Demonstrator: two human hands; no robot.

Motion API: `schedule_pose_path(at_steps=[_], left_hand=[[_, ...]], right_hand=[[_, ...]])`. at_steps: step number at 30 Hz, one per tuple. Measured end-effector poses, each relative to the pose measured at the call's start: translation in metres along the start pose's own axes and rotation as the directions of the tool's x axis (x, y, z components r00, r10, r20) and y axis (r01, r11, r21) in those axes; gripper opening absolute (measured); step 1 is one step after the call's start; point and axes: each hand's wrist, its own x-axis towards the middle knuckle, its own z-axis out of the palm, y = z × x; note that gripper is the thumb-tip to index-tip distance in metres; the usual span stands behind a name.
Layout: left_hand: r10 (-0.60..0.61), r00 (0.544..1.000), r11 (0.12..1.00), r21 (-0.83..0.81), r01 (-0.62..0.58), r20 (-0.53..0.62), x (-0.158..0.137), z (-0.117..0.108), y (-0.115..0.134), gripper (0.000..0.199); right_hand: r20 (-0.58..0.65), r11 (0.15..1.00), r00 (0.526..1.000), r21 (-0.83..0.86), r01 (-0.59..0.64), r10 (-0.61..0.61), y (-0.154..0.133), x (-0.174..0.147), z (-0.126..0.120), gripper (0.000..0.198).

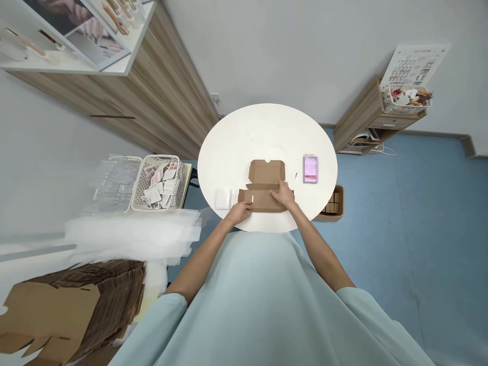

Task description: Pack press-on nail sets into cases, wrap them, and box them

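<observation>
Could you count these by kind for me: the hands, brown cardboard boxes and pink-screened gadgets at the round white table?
Hands: 2, the left hand and the right hand
Brown cardboard boxes: 1, an open cardboard box
Pink-screened gadgets: 1, a phone-like device
Total: 4

Pale walls (290, 56) and wood-grain cabinets (171, 91) edge the blue floor (381, 229).
</observation>
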Motion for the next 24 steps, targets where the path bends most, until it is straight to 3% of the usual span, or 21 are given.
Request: schedule_pose_path(at_steps=[4,10,16,20,24], left_hand=[[-0.024,0.999,0.997,-0.077,0.021,-0.038,0.001,0.002,-0.003,0.031],[-0.068,0.993,0.977,-0.208,0.046,-0.100,-0.002,0.004,-0.012,0.037],[-0.206,0.963,0.933,-0.333,0.139,-0.172,-0.004,0.003,-0.005,0.084],[-0.194,0.967,0.964,-0.216,0.156,-0.167,0.003,-0.005,0.006,0.077],[-0.163,0.976,0.985,-0.086,0.152,-0.144,0.007,-0.012,0.013,0.062]], right_hand=[[0.001,0.998,0.999,0.048,0.037,-0.037,0.009,-0.012,0.013,0.098],[0.136,0.990,0.981,0.040,0.132,-0.136,0.028,-0.040,0.025,0.135],[0.158,0.990,0.978,0.032,0.136,-0.139,0.031,-0.050,0.031,0.134],[0.179,0.988,0.972,0.025,0.152,-0.154,0.031,-0.049,0.032,0.146],[0.155,0.989,0.977,0.037,0.143,-0.147,0.031,-0.047,0.030,0.132]])
